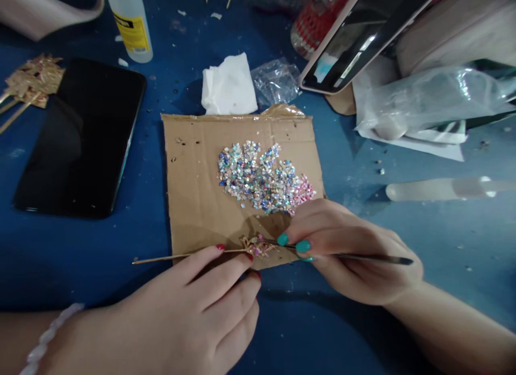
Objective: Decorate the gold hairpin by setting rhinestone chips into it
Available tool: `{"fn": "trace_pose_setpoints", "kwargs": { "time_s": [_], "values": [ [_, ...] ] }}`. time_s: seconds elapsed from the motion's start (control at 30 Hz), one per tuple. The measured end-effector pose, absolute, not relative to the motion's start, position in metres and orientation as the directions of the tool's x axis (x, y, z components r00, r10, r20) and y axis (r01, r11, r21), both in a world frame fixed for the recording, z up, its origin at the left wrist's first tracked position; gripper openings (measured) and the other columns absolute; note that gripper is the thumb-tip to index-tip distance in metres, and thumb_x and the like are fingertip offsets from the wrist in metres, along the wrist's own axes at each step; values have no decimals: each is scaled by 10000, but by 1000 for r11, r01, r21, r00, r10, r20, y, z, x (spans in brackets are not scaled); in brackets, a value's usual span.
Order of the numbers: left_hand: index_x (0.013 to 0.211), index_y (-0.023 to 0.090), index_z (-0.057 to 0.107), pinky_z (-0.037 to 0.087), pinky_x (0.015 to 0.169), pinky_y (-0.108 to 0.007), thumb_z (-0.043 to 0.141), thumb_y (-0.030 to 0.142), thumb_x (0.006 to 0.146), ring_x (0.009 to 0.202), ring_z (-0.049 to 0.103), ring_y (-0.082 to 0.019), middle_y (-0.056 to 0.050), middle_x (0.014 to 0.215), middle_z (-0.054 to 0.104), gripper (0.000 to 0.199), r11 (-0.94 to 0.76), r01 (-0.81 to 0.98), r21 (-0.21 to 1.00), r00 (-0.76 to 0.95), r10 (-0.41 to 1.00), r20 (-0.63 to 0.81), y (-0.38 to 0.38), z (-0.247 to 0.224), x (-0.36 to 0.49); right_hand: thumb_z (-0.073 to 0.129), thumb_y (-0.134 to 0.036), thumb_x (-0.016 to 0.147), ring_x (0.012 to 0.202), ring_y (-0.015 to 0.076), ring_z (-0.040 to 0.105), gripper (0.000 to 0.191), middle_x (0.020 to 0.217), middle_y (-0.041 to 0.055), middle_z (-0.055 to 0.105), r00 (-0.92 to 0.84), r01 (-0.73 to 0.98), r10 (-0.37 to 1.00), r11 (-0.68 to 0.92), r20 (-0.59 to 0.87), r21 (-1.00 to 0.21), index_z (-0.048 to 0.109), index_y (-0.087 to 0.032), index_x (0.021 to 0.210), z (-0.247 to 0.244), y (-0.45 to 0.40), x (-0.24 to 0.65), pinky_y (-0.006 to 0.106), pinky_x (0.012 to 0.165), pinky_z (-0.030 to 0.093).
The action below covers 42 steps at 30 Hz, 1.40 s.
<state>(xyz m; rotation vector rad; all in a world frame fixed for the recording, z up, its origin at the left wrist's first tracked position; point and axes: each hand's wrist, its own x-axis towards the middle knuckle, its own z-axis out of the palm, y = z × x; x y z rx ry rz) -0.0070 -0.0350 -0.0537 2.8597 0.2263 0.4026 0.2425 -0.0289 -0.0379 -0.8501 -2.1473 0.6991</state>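
Note:
A thin wooden stick (161, 258) lies across the lower edge of a cardboard piece (193, 187), with a small gold ornament (260, 247) set with pink bits at its right end. My left hand (201, 305), red-nailed, presses the stick with its fingertips beside the ornament. My right hand (350, 246), with teal nails, pinches a thin dark tool (363, 258), whose tip touches the ornament. Above both hands a pile of small shiny multicoloured stones (258, 176) is spread on the cardboard, pink ones at its right end.
At the left are a black phone (80, 138), gold ornaments on sticks (34, 82) and a yellow-labelled bottle (133, 28). Behind the cardboard sit a folded white tissue (229, 86) and clear plastic (278, 82). A propped phone (355, 42), plastic bag (435, 101) and whitish tube (439, 189) are at the right.

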Motion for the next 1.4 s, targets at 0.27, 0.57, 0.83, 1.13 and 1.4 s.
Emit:
{"fn": "trace_pose_setpoints", "kwargs": {
  "time_s": [0.27, 0.57, 0.83, 1.13, 1.4],
  "values": [
    [1180, 122, 584, 347, 1005, -449, 302, 158, 964, 1182, 476, -285, -104, 1253, 575, 356, -958, 129, 257, 945, 197, 262, -35, -53, -6, 479, -104, 890, 783, 161, 637, 122, 830, 87, 662, -486, 332, 766, 607, 420, -722, 563, -176, 940, -40, -30, 243, 350, 725, 562],
    [1146, 128, 602, 368, 1001, -442, 287, 143, 963, 1156, 502, -271, -99, 1228, 591, 365, -959, 127, 253, 945, 194, 263, -34, -53, -6, 471, -69, 875, 770, 158, 640, 136, 813, 86, 646, -490, 328, 760, 615, 427, -717, 556, -162, 926, -40, -30, 241, 336, 716, 550],
    [1128, 131, 614, 353, 1016, -448, 304, 139, 962, 1154, 493, -268, -93, 1213, 596, 352, -955, 133, 266, 943, 204, 261, -35, -52, -6, 479, -82, 882, 778, 158, 630, 117, 830, 87, 645, -496, 319, 758, 612, 423, -723, 552, -162, 927, -42, -30, 242, 349, 721, 548],
    [1133, 124, 611, 366, 1007, -442, 303, 145, 966, 1151, 501, -265, -97, 1218, 593, 351, -957, 121, 266, 944, 193, 266, -35, -53, -6, 501, -20, 830, 819, 167, 625, 206, 850, 73, 633, -467, 322, 774, 599, 427, -733, 554, -163, 970, -46, -33, 245, 358, 747, 547],
    [1124, 127, 613, 396, 983, -435, 297, 142, 965, 1131, 527, -257, -95, 1205, 607, 354, -963, 123, 239, 946, 187, 267, -35, -50, -7, 512, 19, 782, 796, 153, 631, 214, 811, 71, 631, -466, 317, 769, 607, 438, -728, 551, -143, 917, -44, -32, 241, 329, 740, 548]
  ]
}}
